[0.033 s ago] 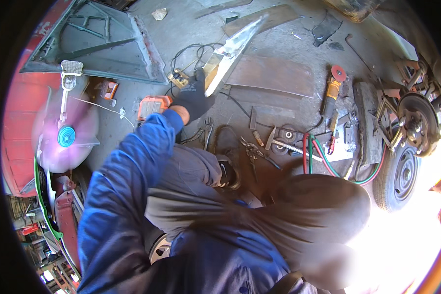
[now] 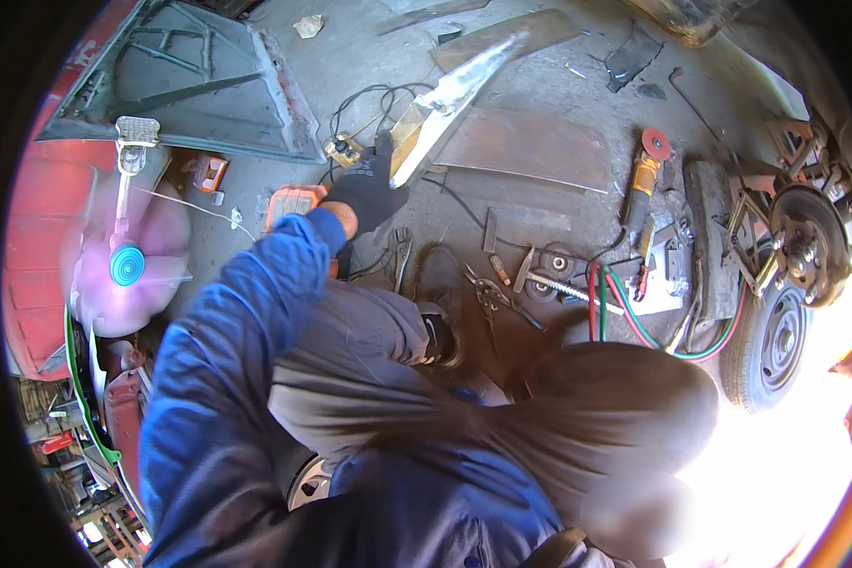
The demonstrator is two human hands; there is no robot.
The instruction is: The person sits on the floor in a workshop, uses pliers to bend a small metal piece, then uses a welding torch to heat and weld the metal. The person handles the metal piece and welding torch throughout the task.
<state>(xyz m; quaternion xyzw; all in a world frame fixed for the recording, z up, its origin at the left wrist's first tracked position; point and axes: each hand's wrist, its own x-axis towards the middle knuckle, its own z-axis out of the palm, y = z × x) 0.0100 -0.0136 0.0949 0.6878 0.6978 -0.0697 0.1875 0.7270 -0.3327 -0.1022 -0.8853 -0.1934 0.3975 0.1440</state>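
My left hand [image 2: 367,194], in a dark glove, is closed at the near end of a long, pointed sheet-metal piece [image 2: 464,87]. The piece slants away to the upper right, its bare metal shining; a tan section shows along its near left side. Part of my grip is hidden behind the glove. Just left of the hand lies a yellowish power socket block [image 2: 344,150] with black cords. An orange and grey case-like object [image 2: 293,201] sits beside my wrist. My right hand does not show.
A flat rusty metal sheet [image 2: 530,151] lies beyond. An angle grinder [image 2: 645,178], a hammer [image 2: 524,269], pliers [image 2: 488,295] and red and green hoses [image 2: 625,301] are to the right. A pink fan [image 2: 128,265] spins at left. A wheel [image 2: 772,346] stands by a brake disc [image 2: 803,248].
The far tip of the metal piece has shifted slightly right and nearer. My left hand and forearm have moved slightly left.
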